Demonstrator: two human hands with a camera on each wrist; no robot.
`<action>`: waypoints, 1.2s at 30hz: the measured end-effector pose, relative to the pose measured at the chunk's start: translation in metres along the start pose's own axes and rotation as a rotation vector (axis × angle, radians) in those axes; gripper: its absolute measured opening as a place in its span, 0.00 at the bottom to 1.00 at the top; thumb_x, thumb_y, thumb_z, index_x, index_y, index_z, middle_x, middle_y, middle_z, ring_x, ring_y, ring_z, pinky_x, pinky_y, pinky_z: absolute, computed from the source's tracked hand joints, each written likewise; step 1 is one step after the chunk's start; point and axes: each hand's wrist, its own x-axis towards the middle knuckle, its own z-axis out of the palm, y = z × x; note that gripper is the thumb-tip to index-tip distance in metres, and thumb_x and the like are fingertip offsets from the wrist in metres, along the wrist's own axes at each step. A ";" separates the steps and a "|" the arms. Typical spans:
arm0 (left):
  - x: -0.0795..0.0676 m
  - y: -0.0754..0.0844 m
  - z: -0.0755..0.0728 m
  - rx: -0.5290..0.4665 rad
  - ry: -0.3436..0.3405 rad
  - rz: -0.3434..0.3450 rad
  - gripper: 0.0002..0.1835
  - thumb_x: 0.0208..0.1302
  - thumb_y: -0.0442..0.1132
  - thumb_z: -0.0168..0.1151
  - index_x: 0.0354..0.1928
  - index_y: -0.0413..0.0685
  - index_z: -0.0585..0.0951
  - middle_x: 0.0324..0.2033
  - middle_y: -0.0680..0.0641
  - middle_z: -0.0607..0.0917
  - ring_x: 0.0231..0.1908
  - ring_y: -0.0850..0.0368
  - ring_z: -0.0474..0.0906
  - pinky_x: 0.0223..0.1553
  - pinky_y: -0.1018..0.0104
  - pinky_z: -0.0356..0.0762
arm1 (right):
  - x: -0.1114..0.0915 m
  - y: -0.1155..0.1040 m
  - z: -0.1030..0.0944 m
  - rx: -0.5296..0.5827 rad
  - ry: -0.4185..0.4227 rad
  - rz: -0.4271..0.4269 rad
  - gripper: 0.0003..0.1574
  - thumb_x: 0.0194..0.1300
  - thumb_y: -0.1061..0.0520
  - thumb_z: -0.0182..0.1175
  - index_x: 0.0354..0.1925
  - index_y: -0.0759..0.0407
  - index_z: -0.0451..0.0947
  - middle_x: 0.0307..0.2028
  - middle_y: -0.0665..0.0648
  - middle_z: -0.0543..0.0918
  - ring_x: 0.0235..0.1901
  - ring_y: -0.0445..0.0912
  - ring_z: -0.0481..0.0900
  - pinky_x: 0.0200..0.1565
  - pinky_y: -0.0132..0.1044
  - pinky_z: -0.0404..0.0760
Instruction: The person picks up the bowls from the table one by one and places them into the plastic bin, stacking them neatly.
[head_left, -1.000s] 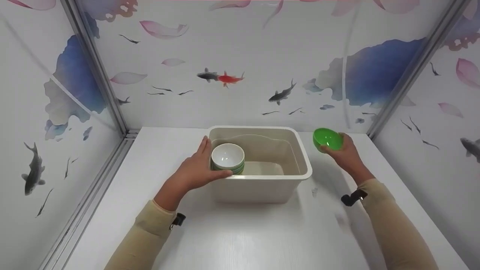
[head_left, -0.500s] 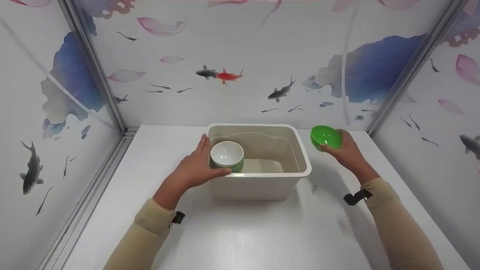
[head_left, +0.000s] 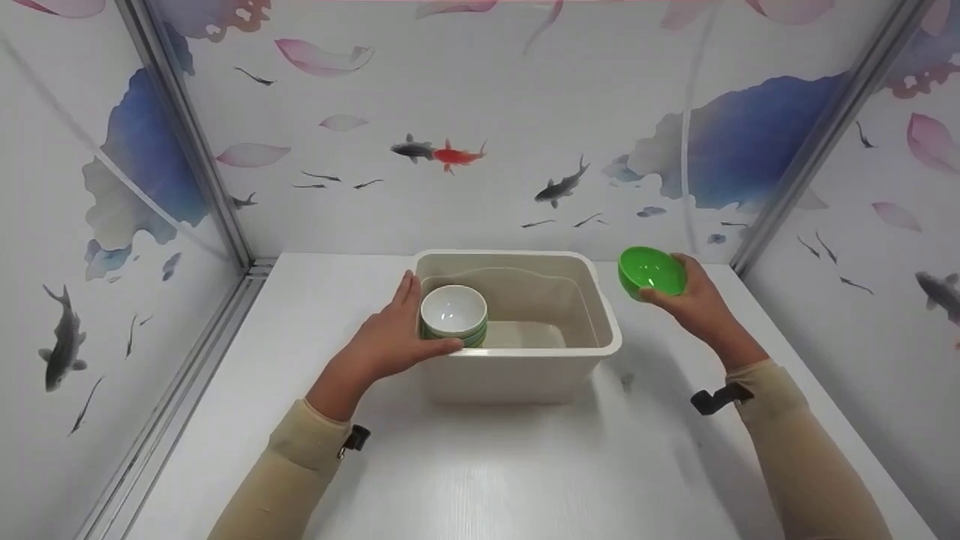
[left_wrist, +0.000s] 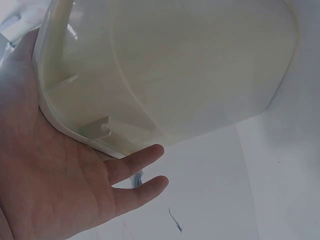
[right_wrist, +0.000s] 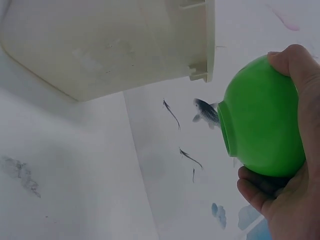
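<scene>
In the head view my right hand [head_left: 697,300] grips a bright green bowl [head_left: 651,271] from its right side, held above the table just right of a beige plastic bin [head_left: 510,382]. The right wrist view shows the bowl's rounded underside [right_wrist: 265,120] between thumb and fingers. My left hand [head_left: 386,341] rests against the bin's near left corner, its thumb along the front rim and its fingers straight on the left side. Inside the bin's left end stands a stack of bowls [head_left: 454,309], white inside at the top, with greenish edges below.
The bin stands on a white table [head_left: 480,465]. Behind it rises a white back wall [head_left: 480,90] printed with fish and petals. Similar side panels and metal frame posts [head_left: 191,142] close in the left and right. A grey smudge [head_left: 627,382] marks the table.
My right hand has lifted the green bowl slightly and brought it a little left, closer to the bin. The left hand and the stacked bowls hold their places.
</scene>
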 end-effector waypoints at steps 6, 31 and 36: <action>-0.001 0.002 -0.001 -0.003 -0.002 -0.003 0.76 0.59 0.79 0.72 0.90 0.40 0.42 0.90 0.42 0.38 0.77 0.28 0.69 0.74 0.31 0.68 | -0.002 -0.012 0.000 0.019 -0.015 -0.025 0.63 0.72 0.46 0.75 0.84 0.73 0.51 0.73 0.77 0.68 0.68 0.67 0.73 0.66 0.58 0.73; 0.001 0.000 0.002 -0.005 -0.002 -0.010 0.77 0.58 0.80 0.71 0.90 0.41 0.42 0.90 0.43 0.38 0.79 0.29 0.66 0.74 0.31 0.67 | 0.000 -0.039 0.009 0.037 -0.064 -0.065 0.63 0.70 0.46 0.78 0.85 0.69 0.53 0.73 0.73 0.71 0.67 0.64 0.74 0.61 0.42 0.76; 0.001 0.000 0.002 -0.003 -0.003 -0.006 0.78 0.57 0.82 0.71 0.90 0.41 0.42 0.90 0.43 0.38 0.79 0.29 0.66 0.75 0.31 0.66 | 0.000 -0.044 0.008 0.034 -0.073 -0.062 0.63 0.70 0.46 0.78 0.85 0.68 0.53 0.73 0.73 0.70 0.68 0.63 0.74 0.60 0.39 0.76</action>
